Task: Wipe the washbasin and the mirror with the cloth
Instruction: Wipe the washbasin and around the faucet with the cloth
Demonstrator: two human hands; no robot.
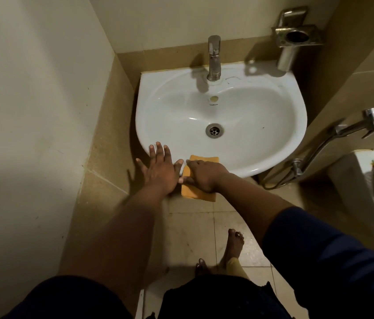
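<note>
R hand (pixel 201 174): I've got it curled over the cloth (pixel 198 192), pressing it on the washbasin (pixel 273 125) front rim.
L hand (pixel 160 168): fingers spread flat, holding nothing, just beside the cloth on the rim.
Progress: front rim in hand, I judge; bowl prob. left.
Mirror: not in view, so can't tell.

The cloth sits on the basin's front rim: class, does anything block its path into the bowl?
Nothing visible does. The right hand holds the cloth on the washbasin rim, and the bowl beyond holds only the drain.
</note>
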